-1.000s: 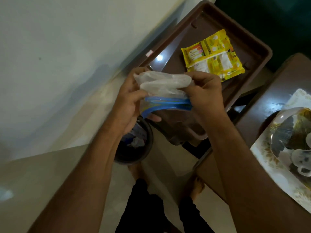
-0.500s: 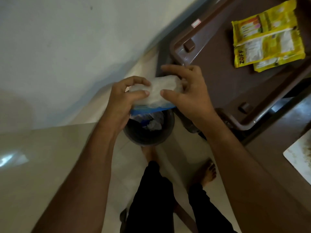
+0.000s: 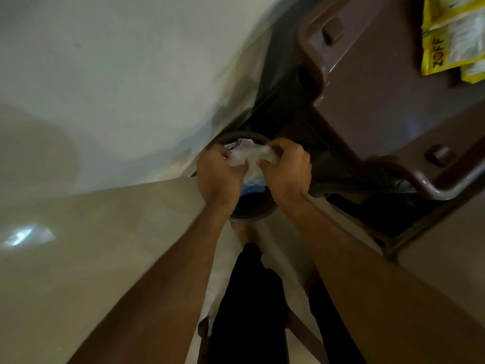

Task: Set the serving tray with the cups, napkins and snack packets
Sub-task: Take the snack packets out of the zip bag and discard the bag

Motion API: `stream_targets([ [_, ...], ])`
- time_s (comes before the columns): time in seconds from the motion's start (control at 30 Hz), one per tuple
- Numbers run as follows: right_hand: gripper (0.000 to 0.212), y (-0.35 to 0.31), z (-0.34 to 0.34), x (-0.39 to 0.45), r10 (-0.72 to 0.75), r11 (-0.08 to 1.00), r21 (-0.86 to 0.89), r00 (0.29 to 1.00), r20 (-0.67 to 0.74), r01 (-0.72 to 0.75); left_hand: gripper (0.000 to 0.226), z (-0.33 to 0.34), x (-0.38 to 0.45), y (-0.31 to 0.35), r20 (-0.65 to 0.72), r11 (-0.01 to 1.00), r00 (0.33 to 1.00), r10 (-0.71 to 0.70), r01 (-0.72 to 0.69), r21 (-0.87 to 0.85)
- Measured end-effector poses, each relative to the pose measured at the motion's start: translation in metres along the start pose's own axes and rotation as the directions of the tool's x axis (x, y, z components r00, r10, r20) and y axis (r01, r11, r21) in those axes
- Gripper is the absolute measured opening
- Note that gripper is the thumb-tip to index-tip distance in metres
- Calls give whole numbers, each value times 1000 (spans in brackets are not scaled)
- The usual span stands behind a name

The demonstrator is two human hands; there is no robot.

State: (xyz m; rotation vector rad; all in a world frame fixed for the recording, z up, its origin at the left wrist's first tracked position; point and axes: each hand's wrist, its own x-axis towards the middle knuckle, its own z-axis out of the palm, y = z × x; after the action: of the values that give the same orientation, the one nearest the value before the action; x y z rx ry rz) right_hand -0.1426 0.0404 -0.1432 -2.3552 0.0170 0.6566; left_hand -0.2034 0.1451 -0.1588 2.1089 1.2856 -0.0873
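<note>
A crumpled clear plastic wrapper (image 3: 250, 160) with a blue edge is gripped between my left hand (image 3: 219, 170) and my right hand (image 3: 287, 168), both closed on it. They hold it directly over a round dark bin (image 3: 252, 211) on the floor. The brown serving tray (image 3: 367, 106) sits at the upper right, above and to the right of my hands. Yellow snack packets (image 3: 454, 35) lie in the tray at the frame's top right corner. No cups or napkins are visible.
A pale wall (image 3: 118, 74) fills the upper left and a beige tiled floor (image 3: 91, 258) the lower left. The bin holds other scraps. My legs in dark trousers (image 3: 249, 311) stand below. A dark table frame (image 3: 380, 219) runs under the tray.
Both hands have moved down from beside the tray to just above the bin, crumpling the wrapper smaller. The view has tilted down, so the tray and packets slid to the upper right.
</note>
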Motion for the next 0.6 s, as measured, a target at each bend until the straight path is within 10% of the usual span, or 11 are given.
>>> stream_targets([
  [0.3, 14, 67, 69, 17, 25, 965, -262, 994, 107, 4, 44, 67, 29, -56, 193, 994, 981, -12, -8, 106],
  [0.6, 32, 90, 86, 20, 98, 937, -344, 902, 420, 58, 40, 101, 31, -83, 629, 985, 772, -90, -26, 173],
])
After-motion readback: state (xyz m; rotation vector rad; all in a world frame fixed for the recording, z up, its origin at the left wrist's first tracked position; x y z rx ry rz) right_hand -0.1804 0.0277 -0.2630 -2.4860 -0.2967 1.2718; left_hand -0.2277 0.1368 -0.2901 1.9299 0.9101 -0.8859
